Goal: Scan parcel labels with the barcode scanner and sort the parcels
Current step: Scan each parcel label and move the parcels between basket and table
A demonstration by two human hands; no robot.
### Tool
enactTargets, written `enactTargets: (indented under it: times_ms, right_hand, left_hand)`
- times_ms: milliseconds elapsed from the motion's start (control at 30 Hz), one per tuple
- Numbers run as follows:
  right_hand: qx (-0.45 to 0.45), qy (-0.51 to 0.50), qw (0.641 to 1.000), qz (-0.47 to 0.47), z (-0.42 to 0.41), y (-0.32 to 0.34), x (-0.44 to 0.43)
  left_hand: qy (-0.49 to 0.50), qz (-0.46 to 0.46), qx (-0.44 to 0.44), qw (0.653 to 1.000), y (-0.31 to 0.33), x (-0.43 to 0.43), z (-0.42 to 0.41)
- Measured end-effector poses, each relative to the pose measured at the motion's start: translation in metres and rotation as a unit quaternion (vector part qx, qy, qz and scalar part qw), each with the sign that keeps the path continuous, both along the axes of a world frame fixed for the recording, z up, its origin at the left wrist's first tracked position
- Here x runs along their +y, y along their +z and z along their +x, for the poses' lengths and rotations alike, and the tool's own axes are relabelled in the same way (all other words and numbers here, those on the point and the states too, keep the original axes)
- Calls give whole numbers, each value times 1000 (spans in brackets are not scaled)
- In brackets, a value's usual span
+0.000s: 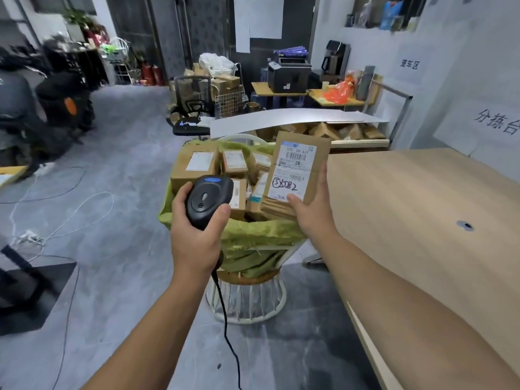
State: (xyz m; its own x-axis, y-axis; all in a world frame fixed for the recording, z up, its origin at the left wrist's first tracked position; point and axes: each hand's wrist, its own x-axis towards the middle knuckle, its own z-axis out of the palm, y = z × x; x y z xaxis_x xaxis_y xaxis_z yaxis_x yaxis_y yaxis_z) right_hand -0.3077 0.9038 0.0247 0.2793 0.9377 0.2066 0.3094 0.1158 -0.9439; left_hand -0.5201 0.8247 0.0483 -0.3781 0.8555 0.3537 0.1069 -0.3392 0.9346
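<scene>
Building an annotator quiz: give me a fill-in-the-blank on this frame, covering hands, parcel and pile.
1. The left hand grips a black ____ with a cable hanging below it.
2. The right hand holds a cardboard parcel upright, its ____ facing the camera.
3. The other parcels lie piled on a ____ cloth.

Missing words: barcode scanner; label; green.

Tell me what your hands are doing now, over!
Left hand grips barcode scanner. Right hand holds parcel above green-lined basket. Label showing, nothing in the way.
</scene>
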Motion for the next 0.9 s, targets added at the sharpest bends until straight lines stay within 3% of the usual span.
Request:
enactTargets:
  times_ms: [533,900]
  right_hand:
    - [33,99,992,-65,-70,-16,226]
    - [-174,54,983,-18,-29,-8,343]
  left_hand:
    - [155,-29,3,987,1,164,-65]
    - [190,-10,-3,982,8,241,-41]
